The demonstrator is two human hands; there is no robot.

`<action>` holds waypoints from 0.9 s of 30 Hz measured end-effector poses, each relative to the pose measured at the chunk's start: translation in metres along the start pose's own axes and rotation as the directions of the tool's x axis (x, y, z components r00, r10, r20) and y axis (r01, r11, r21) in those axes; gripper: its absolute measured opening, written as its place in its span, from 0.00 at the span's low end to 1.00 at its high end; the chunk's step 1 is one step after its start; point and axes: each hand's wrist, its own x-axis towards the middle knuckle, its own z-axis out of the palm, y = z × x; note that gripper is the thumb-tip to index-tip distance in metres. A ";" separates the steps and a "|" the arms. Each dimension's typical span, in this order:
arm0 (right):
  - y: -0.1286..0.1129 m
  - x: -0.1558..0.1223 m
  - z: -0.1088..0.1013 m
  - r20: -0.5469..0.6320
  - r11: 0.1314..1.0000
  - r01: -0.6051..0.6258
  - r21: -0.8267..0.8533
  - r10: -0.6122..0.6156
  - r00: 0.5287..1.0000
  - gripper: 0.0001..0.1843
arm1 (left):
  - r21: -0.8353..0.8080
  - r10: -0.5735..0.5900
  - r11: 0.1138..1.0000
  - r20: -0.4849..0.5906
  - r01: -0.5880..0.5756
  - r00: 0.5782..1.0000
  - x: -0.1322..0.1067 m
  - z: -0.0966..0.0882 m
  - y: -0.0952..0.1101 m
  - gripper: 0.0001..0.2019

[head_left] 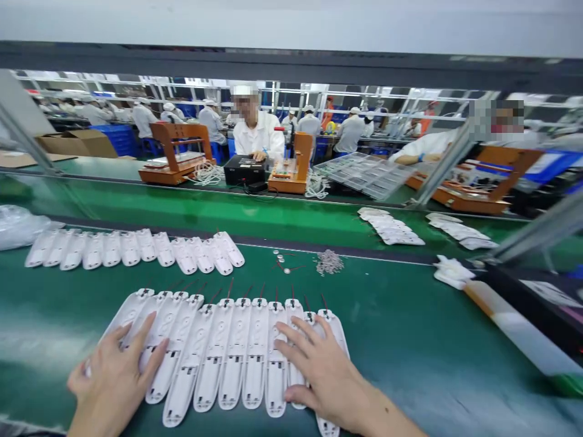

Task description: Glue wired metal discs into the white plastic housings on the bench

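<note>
A row of white plastic housings point(223, 352), long and rounded with red and dark wires at their far ends, lies side by side on the green bench. My left hand point(116, 373) rests with spread fingers on the leftmost housings, covering parts of them. Over the right end of the row, my right hand point(316, 370) lies with its fingers apart on several housings. Neither hand grips anything. Behind the row are a few small round discs with wires point(286, 270) and a pile of tiny metal-looking parts point(330, 262).
A second row of white shells point(130, 247) lies farther back at left, beside a clear plastic bag point(22, 227). Stacked white shells point(390, 227) sit on the green strip beyond. A black box point(532, 303) stands at right. Across the bench, a person in white point(259, 136) works between orange fixtures point(296, 167).
</note>
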 end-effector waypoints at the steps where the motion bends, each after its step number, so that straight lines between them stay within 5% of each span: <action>1: 0.011 -0.017 -0.005 -0.003 0.999 -0.032 -0.013 0.032 0.999 0.28 | 0.047 -0.014 0.999 -0.037 0.016 0.999 -0.006 -0.001 0.025 0.30; 6: 0.071 -0.099 -0.017 -0.021 0.988 -0.151 -0.009 0.151 0.988 0.30 | 0.155 0.149 0.978 -0.073 -0.136 0.986 -0.044 -0.016 0.148 0.27; 10: 0.115 -0.148 -0.025 -0.043 0.971 -0.239 0.018 0.239 0.970 0.30 | 0.194 0.265 0.949 -0.066 -0.249 0.962 -0.065 -0.025 0.218 0.26; 13: 0.139 -0.172 -0.033 -0.099 0.961 -0.275 0.033 0.277 0.956 0.29 | 0.201 0.341 0.926 -0.086 -0.319 0.936 -0.071 -0.027 0.251 0.25; 17: 0.152 -0.190 -0.032 -0.278 0.960 -0.276 -0.049 0.252 0.927 0.27 | 0.219 0.482 0.870 -0.182 -0.442 0.857 -0.063 -0.030 0.260 0.25; 20: 0.143 -0.197 -0.018 -0.526 0.866 -0.472 -0.164 0.329 0.785 0.26 | 0.208 0.669 0.742 -0.283 -0.637 0.687 -0.040 -0.033 0.252 0.27; 23: 0.129 -0.200 0.001 -0.646 0.673 -0.709 -0.213 0.447 0.618 0.30 | 0.143 0.902 0.412 -0.207 -0.900 0.380 -0.011 -0.035 0.249 0.26; 25: 0.124 -0.198 0.010 -0.645 0.595 -0.760 -0.261 0.478 0.596 0.32 | 0.088 0.969 0.233 -0.099 -0.968 0.225 0.004 -0.033 0.251 0.26; 27: 0.126 -0.194 0.016 -0.637 0.575 -0.758 -0.309 0.466 0.614 0.32 | 0.049 0.985 0.172 -0.039 -0.984 0.170 0.013 -0.029 0.253 0.27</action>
